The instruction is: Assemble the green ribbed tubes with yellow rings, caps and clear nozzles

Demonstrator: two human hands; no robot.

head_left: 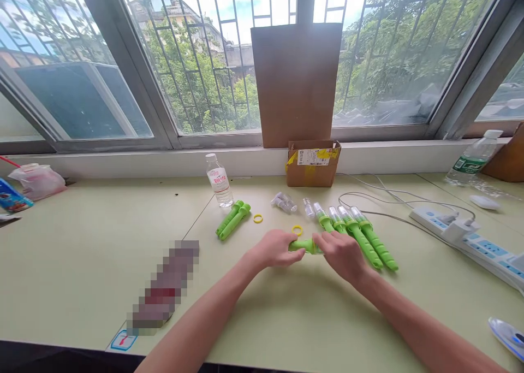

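Between my two hands a green plastic tube [301,245] lies roughly level just above the table. My left hand [275,248] is closed around its left part. At the tube's right end, the fingers of my right hand [343,253] grip a clear piece, mostly hidden by them. Just beyond lies a yellow ring [297,230]. Several green tubes with clear tops [360,234] lie side by side to the right of my right hand. Two green tubes without clear tops [232,220] rest to the left, near another yellow ring [257,218]. Clear plastic caps [284,202] lie behind my hands.
A water bottle [220,181] stands at the back left, a small cardboard box [311,171] by the window sill. On the right are a power strip [470,236], cables and another bottle [470,160]. A blurred-out object [166,285] lies at the left front.
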